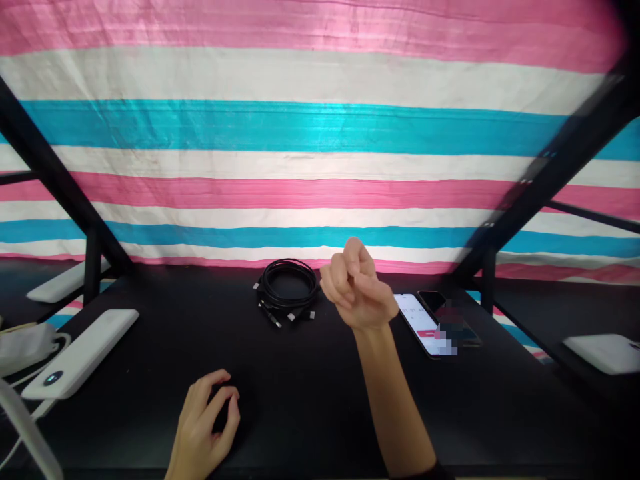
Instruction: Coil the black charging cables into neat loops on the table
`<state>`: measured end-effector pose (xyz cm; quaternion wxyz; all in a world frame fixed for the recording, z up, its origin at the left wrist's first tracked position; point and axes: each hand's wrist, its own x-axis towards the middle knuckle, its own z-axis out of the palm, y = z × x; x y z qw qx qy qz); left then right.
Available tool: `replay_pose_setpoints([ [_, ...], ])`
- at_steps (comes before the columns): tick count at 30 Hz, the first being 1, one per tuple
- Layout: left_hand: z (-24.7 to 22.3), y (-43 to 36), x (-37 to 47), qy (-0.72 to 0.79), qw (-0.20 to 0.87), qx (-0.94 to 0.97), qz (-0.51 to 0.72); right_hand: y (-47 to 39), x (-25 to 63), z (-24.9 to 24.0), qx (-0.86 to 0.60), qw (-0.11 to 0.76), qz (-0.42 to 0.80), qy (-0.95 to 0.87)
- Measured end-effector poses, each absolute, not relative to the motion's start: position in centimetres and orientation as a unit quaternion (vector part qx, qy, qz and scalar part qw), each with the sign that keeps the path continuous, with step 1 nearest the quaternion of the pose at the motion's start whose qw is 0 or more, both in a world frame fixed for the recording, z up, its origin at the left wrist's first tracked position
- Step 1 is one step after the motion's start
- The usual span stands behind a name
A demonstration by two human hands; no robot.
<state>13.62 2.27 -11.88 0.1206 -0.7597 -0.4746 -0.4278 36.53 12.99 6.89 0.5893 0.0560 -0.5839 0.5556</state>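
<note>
My right hand (357,287) is raised above the black table (300,413), its fingers curled into a loose fist with nothing visible in them. Lower and to the left, my left hand (207,420) rests near the table surface, fingers bent and apart, holding nothing. Beyond my hands lies a coil of black cables (289,300) with several plugs at its front edge, just left of my right hand. To the right of that hand lies a phone with a lit white screen (417,323), beside a dark phone (431,299).
A long white power strip or bank (83,353) lies at the left, near a white charger with cords (25,350). Another white device (605,353) is at the far right. Black slanted frame bars (540,160) stand on both sides, before a striped cloth (300,127).
</note>
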Motion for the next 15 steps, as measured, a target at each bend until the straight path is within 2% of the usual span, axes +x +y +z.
replay_pose_setpoints([
  [9,-11.8,2.2,13.7,-0.477,0.116,-0.758,-0.429,17.2,39.6,5.4,-0.098,0.674,0.575,-0.452],
  [15,-11.7,2.1,13.7,-0.48,0.112,-0.758,-0.427,17.5,40.6,5.3,-0.121,0.715,0.575,-0.38],
])
